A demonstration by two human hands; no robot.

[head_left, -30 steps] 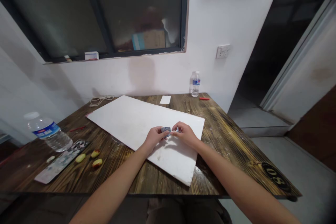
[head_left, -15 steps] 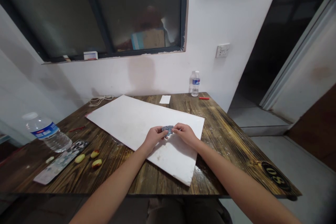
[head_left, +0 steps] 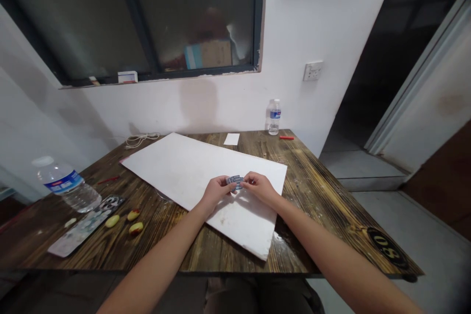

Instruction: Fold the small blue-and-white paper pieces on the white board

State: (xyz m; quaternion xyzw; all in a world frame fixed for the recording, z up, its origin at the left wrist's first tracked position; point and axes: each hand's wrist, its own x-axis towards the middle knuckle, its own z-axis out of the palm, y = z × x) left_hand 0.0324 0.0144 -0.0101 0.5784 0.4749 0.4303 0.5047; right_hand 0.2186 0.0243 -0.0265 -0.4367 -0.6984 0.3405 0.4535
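Observation:
Between both hands is a small, flat, blue-grey patterned piece (head_left: pixel 234 182), too small to tell its kind. The fingers and thumb of my left hand (head_left: pixel 218 190) are closed on its left end. My right hand (head_left: pixel 259 185) pinches the right end with thumb and fingertips. Both hands are above the right part of a large white board (head_left: pixel 206 162), which lies slantwise on the dark wooden table (head_left: pixel 305 206). The fingers hide the two ends of the piece.
On the left are a large water bottle (head_left: pixel 69 186), a phone-shaped patterned item (head_left: pixel 86 228) and several jujube-like fruits (head_left: pixel 112 221). At the back are a white cable (head_left: pixel 142 140), a white card (head_left: pixel 231 139), a small bottle (head_left: pixel 274 118) and a red stick (head_left: pixel 286 138).
The blue-grey piece is turned slightly between my fingers, and its top edge now looks uneven. My hands keep nearly the same place.

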